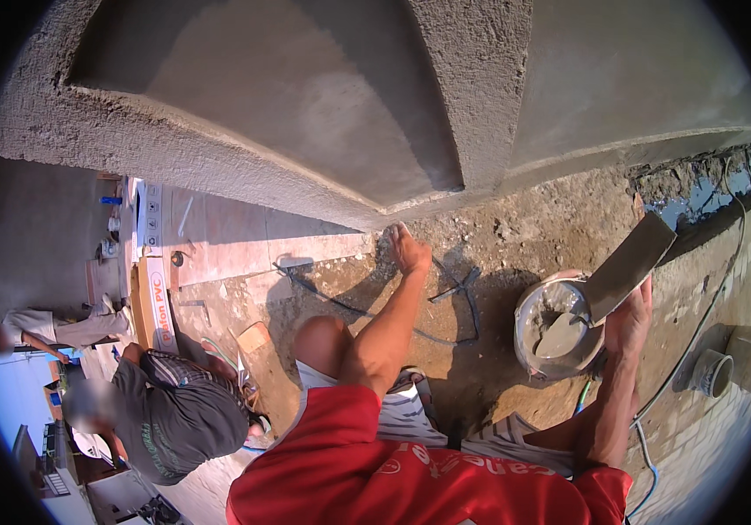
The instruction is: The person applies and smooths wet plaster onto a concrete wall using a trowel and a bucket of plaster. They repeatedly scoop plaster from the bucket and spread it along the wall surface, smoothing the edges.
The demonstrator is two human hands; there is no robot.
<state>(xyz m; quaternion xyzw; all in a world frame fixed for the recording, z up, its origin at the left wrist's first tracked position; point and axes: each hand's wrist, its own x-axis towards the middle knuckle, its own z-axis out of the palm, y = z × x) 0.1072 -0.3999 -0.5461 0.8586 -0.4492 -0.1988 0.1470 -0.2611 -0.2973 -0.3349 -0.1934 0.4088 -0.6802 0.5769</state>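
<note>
My left hand (409, 251) is closed near the foot of the plastered wall (384, 188), fingertips close to the wall's lower edge. Whatever it may hold is hidden. On the right, my right hand (628, 319) grips a flat, grey rectangular plastering float (631, 267), tilted over the rim of a bucket (524, 341). Inside the bucket sits wet grey mortar (546, 306), with a round-tipped trowel (561, 337) lying on it.
A dark hose (323, 296) loops over the dirt between my feet and the wall. Two pails (712, 372) stand at the right, near a long cable (699, 337). One person in a dark shirt (174, 416) sits at left; another (65, 328) is farther off. A long carton (155, 302) lies nearby.
</note>
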